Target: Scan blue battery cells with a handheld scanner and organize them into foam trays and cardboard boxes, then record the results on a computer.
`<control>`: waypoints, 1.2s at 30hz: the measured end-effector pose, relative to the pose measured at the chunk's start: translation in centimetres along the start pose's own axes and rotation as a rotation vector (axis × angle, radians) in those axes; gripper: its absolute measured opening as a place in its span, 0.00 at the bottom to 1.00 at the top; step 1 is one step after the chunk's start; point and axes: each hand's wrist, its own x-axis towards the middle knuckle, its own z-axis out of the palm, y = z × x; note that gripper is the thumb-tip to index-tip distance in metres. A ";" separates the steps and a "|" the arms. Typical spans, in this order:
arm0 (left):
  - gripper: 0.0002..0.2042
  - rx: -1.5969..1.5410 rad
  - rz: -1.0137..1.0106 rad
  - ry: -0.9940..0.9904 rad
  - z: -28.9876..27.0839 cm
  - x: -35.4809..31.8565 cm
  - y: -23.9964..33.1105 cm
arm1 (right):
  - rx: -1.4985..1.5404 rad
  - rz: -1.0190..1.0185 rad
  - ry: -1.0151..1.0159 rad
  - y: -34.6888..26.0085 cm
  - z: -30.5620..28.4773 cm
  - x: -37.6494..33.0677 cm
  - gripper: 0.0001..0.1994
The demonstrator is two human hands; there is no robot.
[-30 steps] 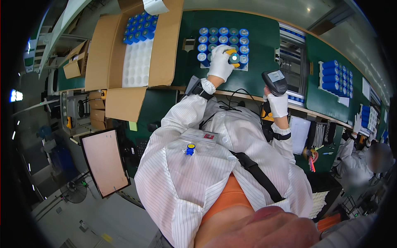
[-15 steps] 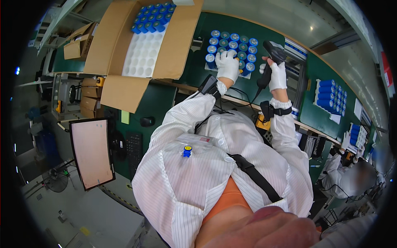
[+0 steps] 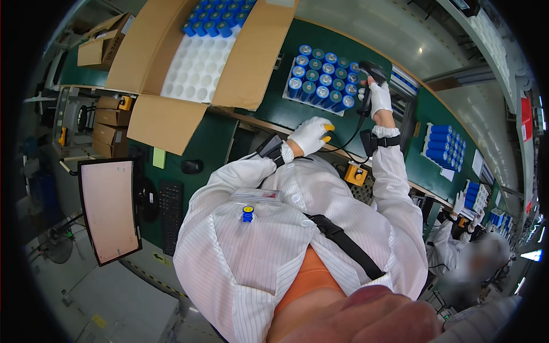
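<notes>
My right hand (image 3: 380, 98), in a white glove, grips the handle of a black handheld scanner (image 3: 373, 72), whose cable hangs down toward my waist. The scanner's head is above the right edge of a block of blue cylindrical battery cells (image 3: 321, 79). These cells stand upright in rows on a white tray (image 3: 290, 95) on the green bench. My left hand (image 3: 310, 136), gloved with yellow fingertips, is at the bench's front edge, below the tray. Its fingers are half curled with the tips apart, and I see nothing between them. The cable passes close to those fingertips.
An open cardboard box (image 3: 245, 68) at left holds more blue cells on a white foam insert (image 3: 191, 71). A monitor (image 3: 110, 208), keyboard (image 3: 170, 217) and mouse (image 3: 192, 166) lie left. Another cell tray (image 3: 443, 147) sits right, with a person (image 3: 452, 246) beyond.
My left hand has come off the cells and drawn back to the bench's front edge. My right hand still holds the scanner, near the tray's right side. The view has shifted slightly.
</notes>
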 end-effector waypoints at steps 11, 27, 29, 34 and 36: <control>0.06 -0.004 -0.268 0.236 -4.3 -3.7 -4.6 | 0.000 0.093 -0.116 1.5 -1.9 -6.3 0.18; 0.35 0.451 -0.776 0.066 1.0 -9.7 -4.8 | 0.088 0.081 -0.205 2.2 -2.9 -3.7 0.16; 0.35 0.563 -0.706 0.042 1.6 -10.1 -5.5 | 0.093 0.082 -0.205 2.0 -2.9 -4.0 0.15; 0.38 0.556 -0.716 0.044 2.8 -10.8 -6.1 | 0.125 0.059 -0.208 2.3 -3.4 -5.6 0.16; 0.39 0.612 -0.709 0.062 3.4 -11.0 -6.2 | 0.111 0.065 -0.209 2.8 -3.3 -5.9 0.16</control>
